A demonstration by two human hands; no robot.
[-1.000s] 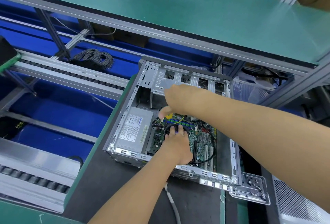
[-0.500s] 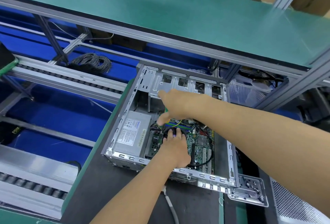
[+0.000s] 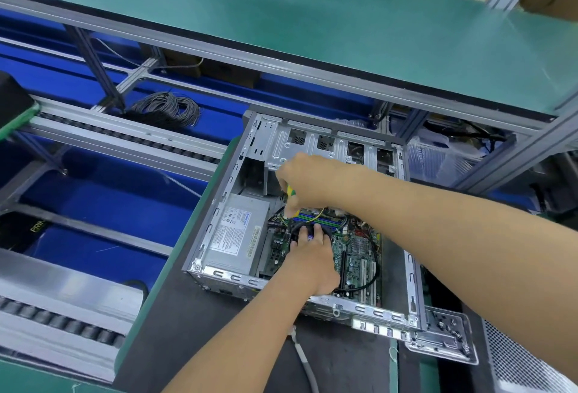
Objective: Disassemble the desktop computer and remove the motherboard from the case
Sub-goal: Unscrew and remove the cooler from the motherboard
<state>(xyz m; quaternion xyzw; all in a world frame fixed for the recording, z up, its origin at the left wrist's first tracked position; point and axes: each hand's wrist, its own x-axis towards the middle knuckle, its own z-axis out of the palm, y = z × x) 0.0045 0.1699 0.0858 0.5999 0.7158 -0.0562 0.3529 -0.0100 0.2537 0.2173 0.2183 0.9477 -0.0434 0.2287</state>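
- Moved since earlier: right hand point(image 3: 308, 178), gripping yellow-handled screwdriver point(image 3: 291, 197), sits slightly higher.
- Left hand point(image 3: 309, 256): fingers curled on black cooler point(image 3: 305, 230).
- Motherboard point(image 3: 353, 252): inside case point(image 3: 312, 139) on surface point(image 3: 175, 314).
- Risk: your driver slips, gouging board traces.

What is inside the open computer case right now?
Inside the case: grey power supply, green motherboard, black cable. The left hand covers the fan area.

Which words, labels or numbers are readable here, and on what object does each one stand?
"PRIN": yellow letters, cut off, on a black object at the left edge.
Power supply label: printed text and a barcode, too small to read.
Motherboard: any markings too small to read.
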